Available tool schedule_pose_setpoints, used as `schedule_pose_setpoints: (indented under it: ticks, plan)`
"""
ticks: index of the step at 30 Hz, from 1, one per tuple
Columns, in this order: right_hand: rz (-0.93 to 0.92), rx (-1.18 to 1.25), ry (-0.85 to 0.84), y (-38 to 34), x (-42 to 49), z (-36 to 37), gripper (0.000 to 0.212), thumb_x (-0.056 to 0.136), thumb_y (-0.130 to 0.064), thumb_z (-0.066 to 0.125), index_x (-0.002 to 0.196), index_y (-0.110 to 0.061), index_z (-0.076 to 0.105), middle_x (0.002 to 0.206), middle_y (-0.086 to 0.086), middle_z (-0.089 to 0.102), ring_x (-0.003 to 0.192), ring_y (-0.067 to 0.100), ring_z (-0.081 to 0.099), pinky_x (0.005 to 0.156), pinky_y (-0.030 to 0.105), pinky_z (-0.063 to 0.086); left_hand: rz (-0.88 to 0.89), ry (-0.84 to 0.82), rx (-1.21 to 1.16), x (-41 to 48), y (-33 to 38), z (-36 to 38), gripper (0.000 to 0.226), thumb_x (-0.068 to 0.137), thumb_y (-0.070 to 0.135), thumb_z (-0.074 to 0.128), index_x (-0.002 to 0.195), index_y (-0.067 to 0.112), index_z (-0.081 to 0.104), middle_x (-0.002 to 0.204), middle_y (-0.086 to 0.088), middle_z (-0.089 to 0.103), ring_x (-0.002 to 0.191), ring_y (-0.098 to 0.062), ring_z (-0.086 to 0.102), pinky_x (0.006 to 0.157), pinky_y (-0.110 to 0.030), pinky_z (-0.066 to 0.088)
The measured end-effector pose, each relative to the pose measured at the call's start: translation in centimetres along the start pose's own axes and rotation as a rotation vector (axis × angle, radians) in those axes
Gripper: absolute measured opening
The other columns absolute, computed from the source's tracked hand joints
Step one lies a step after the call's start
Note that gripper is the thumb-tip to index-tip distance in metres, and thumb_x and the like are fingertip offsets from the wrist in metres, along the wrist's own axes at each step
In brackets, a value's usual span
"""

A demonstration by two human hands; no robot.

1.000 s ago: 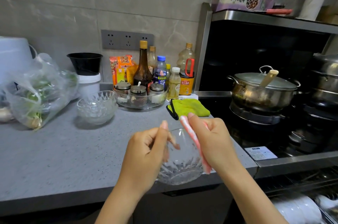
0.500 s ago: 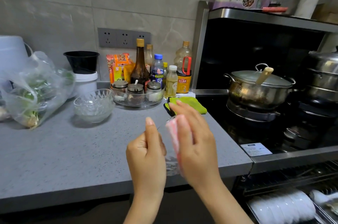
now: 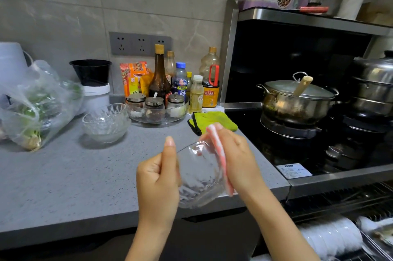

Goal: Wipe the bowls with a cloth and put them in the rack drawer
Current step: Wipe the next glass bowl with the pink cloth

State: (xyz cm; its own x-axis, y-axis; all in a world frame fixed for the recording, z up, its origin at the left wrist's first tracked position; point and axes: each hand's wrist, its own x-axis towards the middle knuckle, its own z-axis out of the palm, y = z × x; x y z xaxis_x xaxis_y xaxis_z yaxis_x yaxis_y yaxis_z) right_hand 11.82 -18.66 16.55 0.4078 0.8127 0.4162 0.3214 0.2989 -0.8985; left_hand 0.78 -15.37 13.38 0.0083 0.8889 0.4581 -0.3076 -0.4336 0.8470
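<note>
Wiping under way: left hand (image 3: 158, 177) grips a tilted glass bowl (image 3: 200, 173) above the counter (image 3: 85, 175) edge; right hand (image 3: 238, 158) holds a pink cloth (image 3: 219, 154) against its rim. More bowls (image 3: 106, 122) sit stacked on the counter, not yet in the rack drawer (image 3: 340, 237) at lower right.

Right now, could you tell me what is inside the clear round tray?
Three metal-lidded jars stand in the clear tray, a spoon handle rising from the middle one. Their contents are too blurred to tell.

Tilted glass bowl (image 3: 197, 177), pink cloth (image 3: 219, 155) against rim
</note>
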Motion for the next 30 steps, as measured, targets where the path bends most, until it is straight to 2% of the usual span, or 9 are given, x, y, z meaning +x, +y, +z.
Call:
schedule_pose_setpoints:
  ticks: [4, 7, 10, 15, 20, 23, 25, 27, 30]
  plan:
    - [0.079, 0.194, -0.018, 0.7, -0.4, -0.2, 0.058, 0.095, -0.043, 0.052, 0.041, -0.022, 0.042, 0.041, 0.002, 0.038, 0.045, 0.024, 0.043, 0.061, 0.043, 0.044, -0.193, 0.022, -0.211, 0.2, -1.2, -1.0, 0.09, 0.071, 0.067, 0.062, 0.065, -0.02, 0.04, 0.064, -0.046, 0.039, 0.065, -0.04, 0.046, 0.067, -0.046, 0.037]
    - [0.06, 0.131, -0.004, 0.8, -0.6, -0.5, 0.065, 0.098, -0.037, 0.05, 0.039, -0.015, 0.033, 0.038, 0.003, 0.028, 0.031, 0.015, 0.027, 0.045, 0.015, 0.036, -0.247, -0.008, -0.27, 0.2, -1.3, -0.9, 0.088, 0.076, 0.062, 0.062, 0.066, -0.022, 0.039, 0.074, -0.036, 0.05, 0.072, -0.037, 0.046, 0.071, -0.045, 0.039]
    - [0.073, 0.074, 0.021, 0.2, -0.6, -1.1, 0.068, 0.1, -0.025, 0.047, 0.041, 0.005, 0.03, 0.038, 0.008, 0.032, 0.027, 0.015, 0.028, 0.045, 0.008, 0.037, -0.227, -0.113, -0.112, 0.6, -1.0, -1.0, 0.077, 0.082, 0.057, 0.051, 0.061, -0.017, 0.045, 0.061, -0.027, 0.052, 0.058, -0.037, 0.047, 0.065, -0.036, 0.043]
    - [0.012, -0.109, -0.07, -1.6, -0.8, -1.7, 0.066, 0.1, -0.023, 0.044, 0.036, -0.01, 0.033, 0.025, -0.006, 0.033, 0.02, 0.013, 0.033, 0.034, 0.017, 0.03, 0.027, -0.318, 0.15, 1.6, 1.1, -0.8, 0.058, 0.095, 0.052, 0.043, 0.052, 0.019, 0.063, 0.053, -0.007, 0.059, 0.047, -0.006, 0.05, 0.051, -0.015, 0.041]
    - [-0.108, -0.084, -0.064, -1.8, -1.0, -1.0, 0.069, 0.101, -0.026, 0.043, 0.034, -0.015, 0.038, 0.027, 0.005, 0.033, 0.024, 0.025, 0.035, 0.037, 0.03, 0.036, 0.201, -0.29, 0.3, 1.3, 1.6, 0.2, 0.065, 0.093, 0.054, 0.041, 0.041, 0.017, 0.03, 0.037, 0.007, 0.025, 0.036, -0.007, 0.023, 0.04, -0.024, 0.02]
    - [-0.215, -0.032, 0.055, -0.2, -1.1, -0.5, 0.063, 0.102, -0.034, 0.037, 0.057, 0.007, 0.053, 0.051, 0.027, 0.05, 0.048, 0.036, 0.049, 0.052, 0.02, 0.044, 0.062, -0.134, 0.171, 0.7, 1.6, 0.5, 0.064, 0.094, 0.047, 0.042, 0.041, 0.015, 0.025, 0.039, 0.008, 0.018, 0.038, -0.008, 0.016, 0.04, -0.02, 0.015]
    - [-0.263, -0.126, 0.118, 1.0, -1.6, 0.2, 0.051, 0.1, -0.04, 0.033, 0.089, -0.003, 0.067, 0.085, 0.012, 0.067, 0.079, 0.018, 0.063, 0.072, 0.018, 0.046, -0.055, -0.012, 0.079, 0.3, 1.3, 0.8, 0.062, 0.094, 0.043, 0.04, 0.042, 0.013, 0.024, 0.041, 0.008, 0.017, 0.04, -0.008, 0.015, 0.043, -0.021, 0.017]
    - [-0.391, -0.299, 0.178, 1.8, -2.3, 1.0, 0.042, 0.1, -0.037, 0.03, 0.122, -0.021, 0.061, 0.124, -0.009, 0.062, 0.121, 0.005, 0.052, 0.099, 0.025, 0.041, -0.099, 0.082, 0.022, 0.0, 1.0, 1.1, 0.062, 0.098, 0.039, 0.039, 0.04, 0.019, 0.026, 0.04, 0.01, 0.019, 0.04, -0.008, 0.016, 0.043, -0.021, 0.018]
    - [-0.599, -0.586, 0.22, 2.0, -2.9, 1.7, 0.045, 0.102, -0.034, 0.026, 0.132, -0.018, 0.056, 0.139, -0.005, 0.052, 0.138, 0.013, 0.037, 0.113, 0.039, 0.03, -0.117, 0.058, -0.01, -0.7, 0.6, 1.9, 0.061, 0.092, 0.047, 0.038, 0.037, 0.022, 0.034, 0.038, 0.01, 0.029, 0.037, -0.006, 0.027, 0.04, -0.018, 0.025]
